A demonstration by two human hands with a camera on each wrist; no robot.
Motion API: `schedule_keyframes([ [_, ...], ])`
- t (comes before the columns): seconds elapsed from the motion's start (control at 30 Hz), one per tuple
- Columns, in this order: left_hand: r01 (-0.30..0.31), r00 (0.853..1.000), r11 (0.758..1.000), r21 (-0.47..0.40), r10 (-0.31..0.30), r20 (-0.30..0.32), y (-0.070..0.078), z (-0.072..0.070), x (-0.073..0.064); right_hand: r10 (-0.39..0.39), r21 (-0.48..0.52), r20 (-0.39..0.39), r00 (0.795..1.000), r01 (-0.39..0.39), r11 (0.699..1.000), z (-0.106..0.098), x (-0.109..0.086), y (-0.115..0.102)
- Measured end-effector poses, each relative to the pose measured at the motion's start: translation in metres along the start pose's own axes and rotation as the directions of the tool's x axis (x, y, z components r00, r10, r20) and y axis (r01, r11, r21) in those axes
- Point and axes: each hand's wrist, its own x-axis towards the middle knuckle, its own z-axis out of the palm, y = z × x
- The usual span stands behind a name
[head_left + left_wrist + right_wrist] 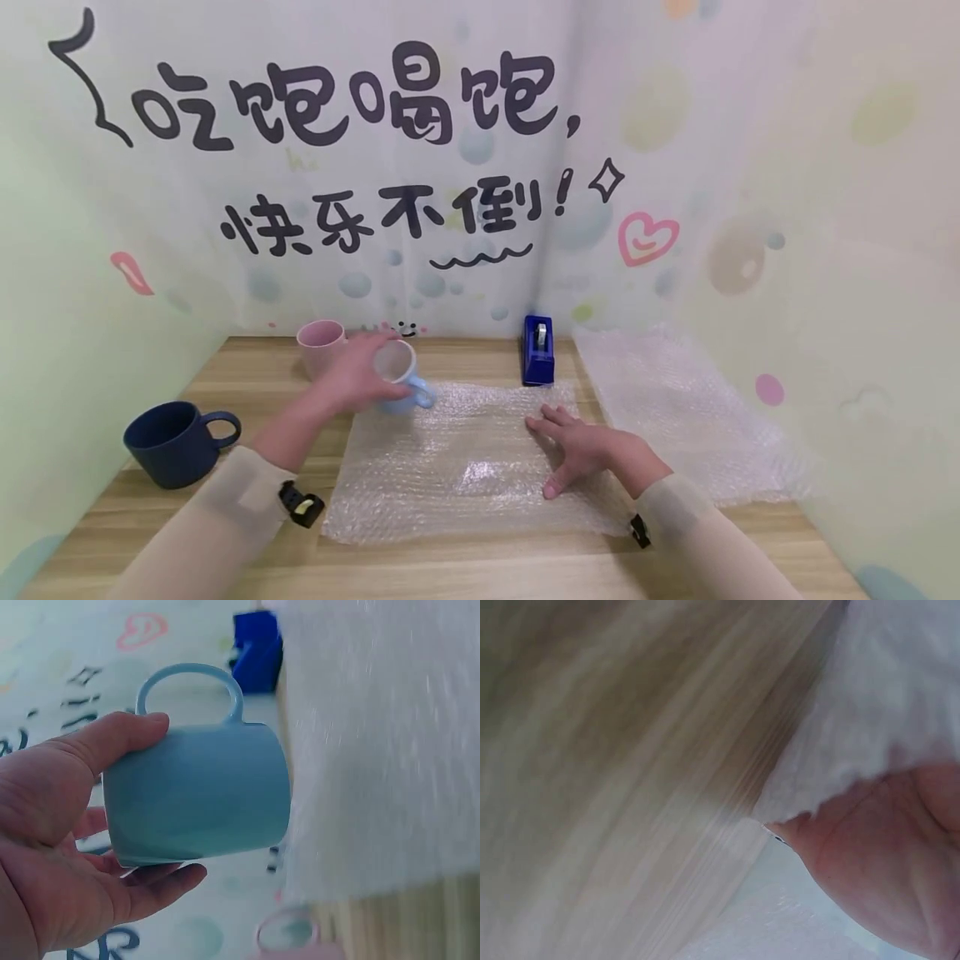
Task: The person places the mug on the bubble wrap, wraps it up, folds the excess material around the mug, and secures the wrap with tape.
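Note:
My left hand (356,377) grips a light blue mug (199,791) around its rim end, thumb on one side and fingers on the other. In the head view the mug is over the back left part of a bubble wrap sheet (442,492), its handle (424,393) pointing right. The left wrist view shows the mug's smooth side and whole handle. On the right part of the same sheet rests my right hand (581,450), fingers spread and thumb apart. Its palm (885,862) shows in the right wrist view, with the fingers hidden.
A pink mug (321,335) stands at the back left, partly behind my left hand. Nearer, a dark blue mug (171,450) sits by the left wall. A blue tape dispenser (538,354) stands behind the sheet. Another bubble wrap sheet (675,417) lies at right.

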Motion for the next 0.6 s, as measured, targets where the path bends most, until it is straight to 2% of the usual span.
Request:
schedule_keyframes([
  [0.23,-0.048,0.993,0.989,-0.142,0.063,0.099,0.029,0.059,0.011,0.011,-0.002,0.005,1.000,-0.011,1.000,0.002,0.000,-0.001],
  [0.33,-0.037,0.992,0.982,-0.187,0.058,0.112,0.036,0.077,0.014,0.009,-0.008,-0.005,1.000,-0.009,1.000,0.003,-0.001,-0.001],
  [0.47,-0.017,0.994,0.974,-0.224,0.041,0.103,0.041,0.093,0.018,0.004,-0.012,-0.009,1.000,-0.005,1.000,0.002,-0.001,-0.001],
  [0.6,-0.007,0.994,0.968,-0.249,0.035,0.107,0.043,0.101,0.019,0.007,-0.016,-0.008,1.000,-0.007,1.000,0.000,-0.001,-0.002],
])
